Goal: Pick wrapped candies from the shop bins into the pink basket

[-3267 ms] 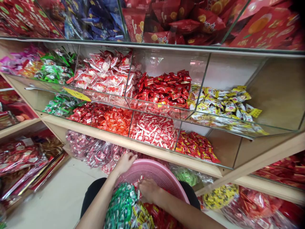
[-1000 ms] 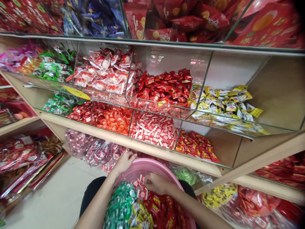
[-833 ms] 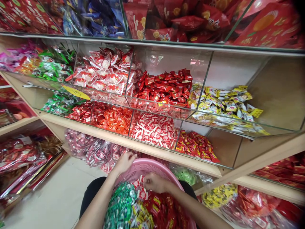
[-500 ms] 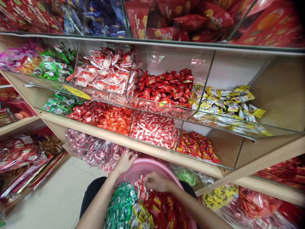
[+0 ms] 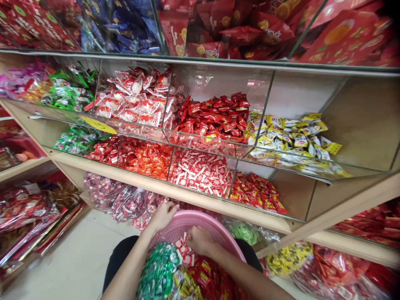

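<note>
A pink plastic basket point(image 5: 206, 223) rests on my lap, filled with wrapped candies: green ones point(image 5: 158, 271), yellow ones point(image 5: 184, 285), dark red ones point(image 5: 215, 277) and red-and-white ones point(image 5: 184, 252). My left hand point(image 5: 162, 214) grips the basket's far left rim, fingers curled over it. My right hand point(image 5: 198, 241) is inside the basket, fingers closed down on the red-and-white candies; what they pinch is hidden.
Glass-fronted shelf bins hold candies: red-and-white point(image 5: 200, 173), orange point(image 5: 150, 158), red point(image 5: 258, 191), dark red point(image 5: 215, 116), yellow point(image 5: 290, 133), green point(image 5: 71, 139). Clear bags of candy point(image 5: 121, 200) lie below the wooden shelf point(image 5: 175, 193). A pale floor point(image 5: 75, 258) is at the left.
My right hand has shifted slightly among the red-and-white candies in the basket. My left hand stays on the rim. The view has moved a little.
</note>
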`<state>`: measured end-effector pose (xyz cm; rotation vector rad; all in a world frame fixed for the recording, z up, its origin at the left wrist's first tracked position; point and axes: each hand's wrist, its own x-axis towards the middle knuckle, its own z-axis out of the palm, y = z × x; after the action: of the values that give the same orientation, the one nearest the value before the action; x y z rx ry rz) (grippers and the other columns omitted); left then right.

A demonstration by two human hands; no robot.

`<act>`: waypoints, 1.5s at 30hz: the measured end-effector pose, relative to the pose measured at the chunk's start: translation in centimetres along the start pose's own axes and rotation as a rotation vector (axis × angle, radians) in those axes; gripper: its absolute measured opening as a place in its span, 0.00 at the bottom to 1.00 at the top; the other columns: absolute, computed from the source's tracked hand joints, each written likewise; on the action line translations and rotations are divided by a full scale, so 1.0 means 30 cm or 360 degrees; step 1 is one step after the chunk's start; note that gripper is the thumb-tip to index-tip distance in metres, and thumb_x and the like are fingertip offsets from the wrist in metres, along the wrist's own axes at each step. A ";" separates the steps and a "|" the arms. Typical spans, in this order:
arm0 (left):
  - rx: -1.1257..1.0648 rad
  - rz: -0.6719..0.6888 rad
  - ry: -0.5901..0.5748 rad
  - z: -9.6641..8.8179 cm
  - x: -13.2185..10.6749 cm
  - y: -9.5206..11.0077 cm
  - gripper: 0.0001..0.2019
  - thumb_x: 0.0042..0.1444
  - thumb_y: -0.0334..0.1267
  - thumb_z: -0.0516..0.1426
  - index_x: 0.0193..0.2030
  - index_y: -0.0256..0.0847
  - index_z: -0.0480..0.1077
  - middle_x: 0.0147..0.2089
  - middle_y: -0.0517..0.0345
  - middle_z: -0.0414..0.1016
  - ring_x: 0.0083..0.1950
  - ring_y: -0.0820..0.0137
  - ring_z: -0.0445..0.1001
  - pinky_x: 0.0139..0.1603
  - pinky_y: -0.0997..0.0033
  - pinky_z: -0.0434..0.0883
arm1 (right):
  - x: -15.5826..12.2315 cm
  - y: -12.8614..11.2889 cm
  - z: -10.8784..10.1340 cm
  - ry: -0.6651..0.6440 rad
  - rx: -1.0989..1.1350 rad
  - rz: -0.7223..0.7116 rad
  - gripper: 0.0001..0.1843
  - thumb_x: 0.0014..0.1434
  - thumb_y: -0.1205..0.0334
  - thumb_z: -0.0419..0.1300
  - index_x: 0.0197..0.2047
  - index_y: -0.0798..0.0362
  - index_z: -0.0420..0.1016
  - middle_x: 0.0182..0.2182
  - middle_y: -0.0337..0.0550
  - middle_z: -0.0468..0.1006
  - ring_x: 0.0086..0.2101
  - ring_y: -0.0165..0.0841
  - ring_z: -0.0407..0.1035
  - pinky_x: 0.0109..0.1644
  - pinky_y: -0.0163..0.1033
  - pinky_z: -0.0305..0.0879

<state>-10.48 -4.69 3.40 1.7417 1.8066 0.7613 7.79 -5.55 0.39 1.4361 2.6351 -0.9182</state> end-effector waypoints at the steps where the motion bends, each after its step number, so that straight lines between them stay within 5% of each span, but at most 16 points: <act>1: -0.0002 -0.0003 0.0001 0.001 0.000 -0.002 0.19 0.56 0.51 0.46 0.22 0.41 0.61 0.20 0.64 0.62 0.25 0.72 0.63 0.28 0.74 0.55 | -0.004 -0.010 -0.001 0.0023 -0.0064 0.0046 0.06 0.48 0.69 0.55 0.23 0.54 0.73 0.23 0.44 0.73 0.28 0.36 0.68 0.29 0.37 0.57; 6: -0.0010 0.0003 -0.0001 0.006 0.003 -0.015 0.19 0.57 0.51 0.45 0.23 0.41 0.62 0.21 0.63 0.63 0.26 0.71 0.64 0.28 0.74 0.56 | -0.058 -0.063 -0.079 0.0070 -0.0250 0.0070 0.08 0.54 0.61 0.55 0.31 0.53 0.75 0.34 0.51 0.77 0.37 0.42 0.70 0.37 0.40 0.59; 10: -0.0006 0.0004 -0.0012 0.012 0.008 -0.021 0.19 0.56 0.52 0.46 0.23 0.41 0.62 0.21 0.63 0.63 0.26 0.70 0.64 0.28 0.73 0.56 | -0.143 -0.140 -0.277 0.0133 -0.0273 -0.0199 0.14 0.58 0.57 0.53 0.27 0.53 0.74 0.26 0.44 0.76 0.30 0.34 0.69 0.34 0.36 0.57; 13: -0.0005 -0.0002 -0.0023 0.014 0.012 -0.023 0.19 0.57 0.52 0.46 0.23 0.41 0.62 0.22 0.62 0.65 0.27 0.70 0.65 0.29 0.73 0.56 | -0.178 -0.174 -0.456 0.0400 -0.0131 -0.0366 0.12 0.59 0.60 0.52 0.29 0.53 0.73 0.27 0.40 0.75 0.28 0.29 0.66 0.33 0.33 0.54; 18: -0.0005 -0.0011 -0.0038 0.014 0.011 -0.025 0.20 0.56 0.53 0.45 0.23 0.41 0.62 0.21 0.63 0.64 0.26 0.71 0.64 0.28 0.74 0.56 | -0.110 -0.136 -0.634 0.0755 -0.0161 -0.0453 0.09 0.60 0.66 0.51 0.33 0.55 0.72 0.31 0.41 0.73 0.32 0.28 0.66 0.36 0.31 0.55; 30: 0.0002 -0.0021 -0.0020 0.015 0.019 -0.038 0.20 0.56 0.53 0.45 0.23 0.41 0.61 0.21 0.64 0.64 0.26 0.71 0.64 0.28 0.74 0.56 | 0.078 -0.235 -0.621 0.0533 -0.0444 0.0293 0.17 0.54 0.51 0.56 0.37 0.56 0.76 0.36 0.53 0.78 0.38 0.40 0.72 0.33 0.37 0.60; 37: -0.0020 -0.0014 -0.0032 0.008 0.014 -0.029 0.20 0.56 0.53 0.46 0.24 0.40 0.63 0.22 0.62 0.65 0.26 0.70 0.65 0.28 0.73 0.57 | 0.080 -0.234 -0.621 0.0473 -0.0388 0.0364 0.18 0.49 0.53 0.58 0.39 0.56 0.76 0.37 0.53 0.78 0.37 0.40 0.72 0.31 0.36 0.60; 45: -0.0037 -0.0028 -0.0036 0.007 0.014 -0.026 0.19 0.55 0.53 0.48 0.25 0.39 0.66 0.23 0.60 0.69 0.27 0.69 0.66 0.29 0.73 0.58 | -0.006 -0.222 -0.650 0.0593 -0.0345 0.0288 0.13 0.51 0.53 0.57 0.29 0.55 0.75 0.29 0.47 0.77 0.30 0.33 0.70 0.28 0.34 0.52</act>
<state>-10.92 -4.27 2.70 1.7107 1.7886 0.7498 7.94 1.20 19.86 1.8998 2.6715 -0.3633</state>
